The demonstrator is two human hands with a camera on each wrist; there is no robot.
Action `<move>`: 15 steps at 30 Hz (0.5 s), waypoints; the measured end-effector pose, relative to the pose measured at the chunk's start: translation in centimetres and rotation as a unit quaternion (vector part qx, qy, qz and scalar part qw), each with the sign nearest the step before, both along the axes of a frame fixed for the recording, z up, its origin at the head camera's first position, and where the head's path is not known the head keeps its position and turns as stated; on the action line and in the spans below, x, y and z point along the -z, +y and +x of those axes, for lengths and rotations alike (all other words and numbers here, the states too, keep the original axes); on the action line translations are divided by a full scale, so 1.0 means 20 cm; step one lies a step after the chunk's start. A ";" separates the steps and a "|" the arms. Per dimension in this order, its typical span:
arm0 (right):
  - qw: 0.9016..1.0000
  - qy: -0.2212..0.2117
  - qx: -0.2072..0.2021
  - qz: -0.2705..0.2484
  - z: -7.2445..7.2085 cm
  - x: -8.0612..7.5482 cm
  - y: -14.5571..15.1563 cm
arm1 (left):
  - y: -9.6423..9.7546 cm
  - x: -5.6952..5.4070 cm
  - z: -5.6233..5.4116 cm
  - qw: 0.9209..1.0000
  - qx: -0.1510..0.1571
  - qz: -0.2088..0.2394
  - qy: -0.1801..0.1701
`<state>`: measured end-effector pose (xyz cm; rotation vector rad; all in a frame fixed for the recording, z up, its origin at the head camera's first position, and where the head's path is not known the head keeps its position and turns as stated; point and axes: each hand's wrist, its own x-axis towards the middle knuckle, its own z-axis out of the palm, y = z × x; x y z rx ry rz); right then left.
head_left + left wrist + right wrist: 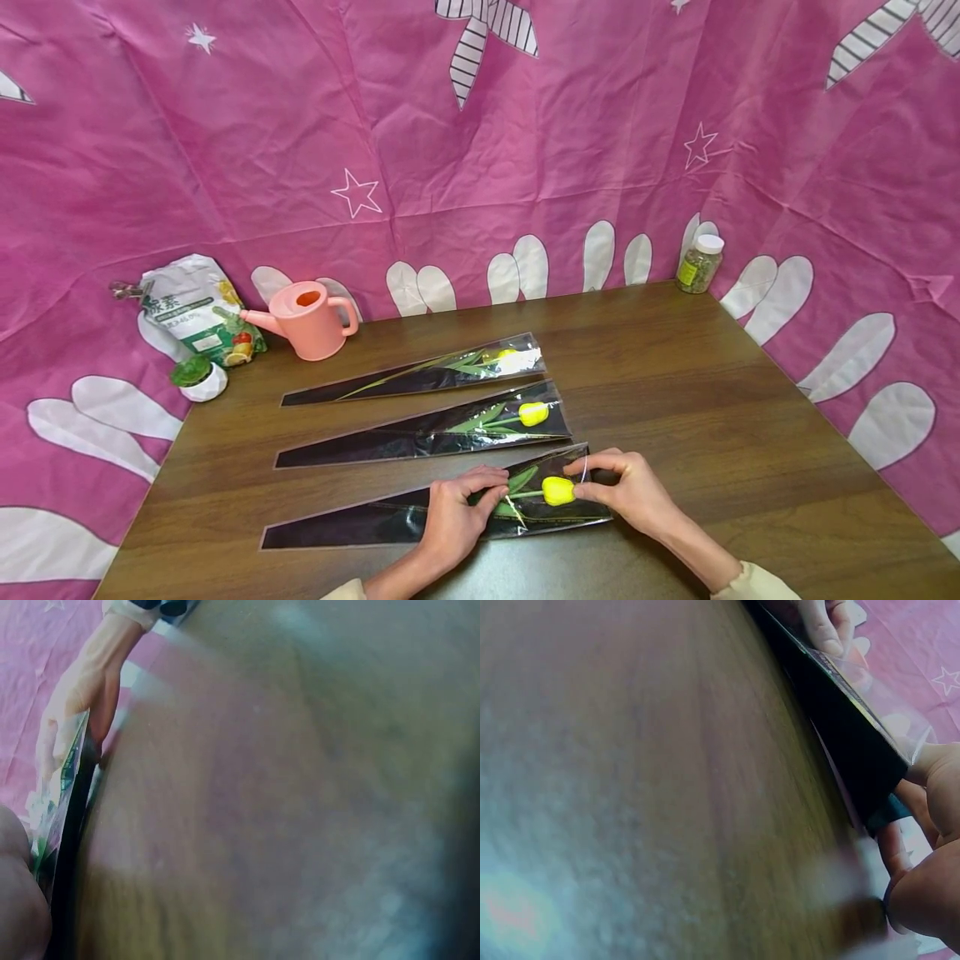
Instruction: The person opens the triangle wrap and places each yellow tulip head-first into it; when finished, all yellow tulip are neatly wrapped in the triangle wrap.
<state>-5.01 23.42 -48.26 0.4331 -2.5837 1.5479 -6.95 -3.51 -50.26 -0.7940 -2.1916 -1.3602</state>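
Observation:
Nearest the front lies a tapered black flower sleeve (pixel 352 518) with a clear front, a yellow artificial tulip (pixel 558 492) with green leaves inside it. My left hand (pixel 459 510) pinches the sleeve around the stem and leaves, covering part of them. At the wide end, my right hand (pixel 633 493) pinches the sleeve's edge, its thumb beside the bloom. In the right wrist view, the black backing (pixel 847 742) is tilted up off the table, and fingers of the right hand (pixel 930 840) reach under its end. The left wrist view shows the sleeve edge-on, with the right hand (pixel 82 697) beyond.
Behind lie a middle sleeve (pixel 352 447) and a far sleeve (pixel 322 394), each with a yellow tulip. At the back left stand a pink watering can (pixel 311 329), a fertiliser bag (pixel 198 308) and a small potted plant (pixel 204 383). A lidded jar (pixel 699 268) stands back right.

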 end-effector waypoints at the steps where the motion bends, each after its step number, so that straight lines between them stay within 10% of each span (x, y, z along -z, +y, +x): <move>1: 1.000 0.003 0.001 0.004 0.00 0.00 0.01 | 0.00 0.00 0.00 1.000 -0.001 -0.003 -0.002; 15: 1.000 0.024 0.013 -0.002 0.00 -0.05 0.12 | -0.03 -0.03 -0.02 0.995 0.075 -0.063 -0.025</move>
